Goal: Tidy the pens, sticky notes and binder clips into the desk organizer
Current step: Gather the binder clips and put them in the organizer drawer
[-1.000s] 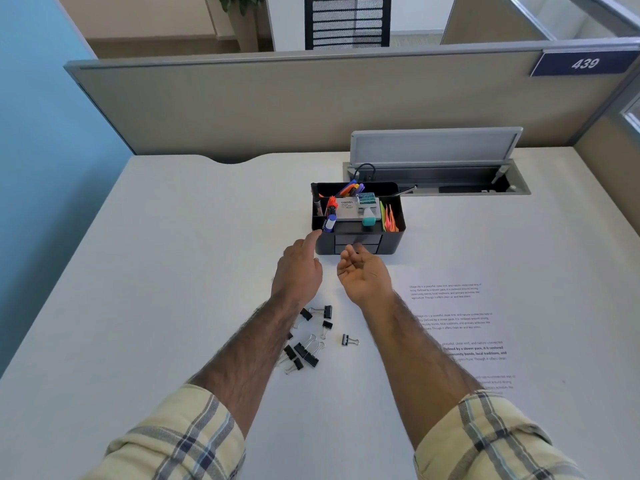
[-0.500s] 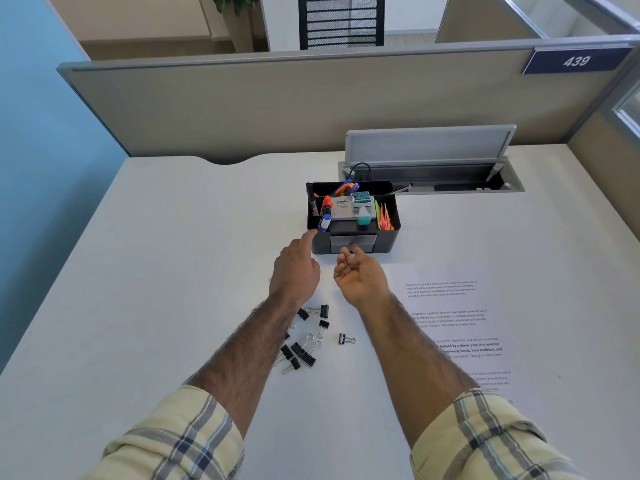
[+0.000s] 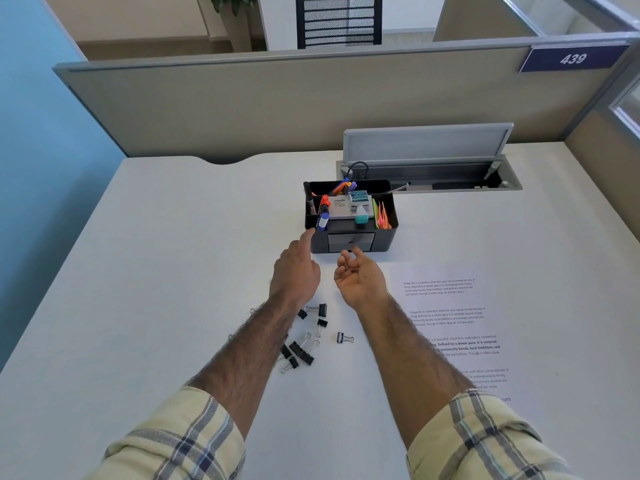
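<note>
Black plastic desk organizer (image 3: 385,237), coloured pens (image 3: 343,187) and neon sticky notes (image 3: 382,216) aboard: position unchanged. Left hand (image 3: 294,275) keeps an outstretched index finger on its front-left corner; right hand (image 3: 360,280) stays palm-up at the small drawer (image 3: 350,241), fingers loosely curled, empty. Black metal binder clips (image 3: 306,353): scatter on the white desk (image 3: 173,271) unchanged, none stowed yet.

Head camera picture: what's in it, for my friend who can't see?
A person's left hand points at a black desk organizer holding pens and sticky notes; the right hand hovers beside it, empty. Binder clips lie loose on the white desk.

Bright, even light, soft faint shadows, sharp focus; wide-angle bending at edges
</note>
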Motion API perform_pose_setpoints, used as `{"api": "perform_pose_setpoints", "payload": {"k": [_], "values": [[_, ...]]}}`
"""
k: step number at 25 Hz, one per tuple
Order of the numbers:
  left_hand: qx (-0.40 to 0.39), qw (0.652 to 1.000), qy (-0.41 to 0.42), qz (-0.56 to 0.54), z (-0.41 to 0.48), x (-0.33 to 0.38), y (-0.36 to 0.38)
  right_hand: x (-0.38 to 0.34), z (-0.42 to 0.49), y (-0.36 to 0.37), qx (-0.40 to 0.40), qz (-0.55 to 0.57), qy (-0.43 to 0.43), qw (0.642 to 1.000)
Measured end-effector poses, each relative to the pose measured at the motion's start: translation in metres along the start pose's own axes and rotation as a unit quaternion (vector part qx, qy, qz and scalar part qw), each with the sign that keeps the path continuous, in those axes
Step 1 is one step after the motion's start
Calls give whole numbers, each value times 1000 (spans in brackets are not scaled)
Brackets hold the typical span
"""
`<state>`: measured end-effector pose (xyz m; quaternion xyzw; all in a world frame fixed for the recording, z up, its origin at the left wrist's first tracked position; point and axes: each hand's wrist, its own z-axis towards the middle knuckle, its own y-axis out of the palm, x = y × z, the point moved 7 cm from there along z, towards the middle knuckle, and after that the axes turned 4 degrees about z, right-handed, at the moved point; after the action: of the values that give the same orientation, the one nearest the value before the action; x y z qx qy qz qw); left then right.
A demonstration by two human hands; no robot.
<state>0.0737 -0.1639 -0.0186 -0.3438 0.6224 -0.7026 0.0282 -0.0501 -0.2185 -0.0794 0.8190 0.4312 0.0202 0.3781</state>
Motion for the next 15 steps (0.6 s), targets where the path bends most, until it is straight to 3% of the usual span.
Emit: {"api": "perform_pose_setpoints", "payload": {"k": [10, 15], "values": [[-15, 1000, -5, 14, 1, 0, -2, 13, 1, 14, -44, 124, 29, 991], [-23, 1000, -10, 13, 1, 1, -3, 15, 3, 13, -34, 119, 31, 992]]}}
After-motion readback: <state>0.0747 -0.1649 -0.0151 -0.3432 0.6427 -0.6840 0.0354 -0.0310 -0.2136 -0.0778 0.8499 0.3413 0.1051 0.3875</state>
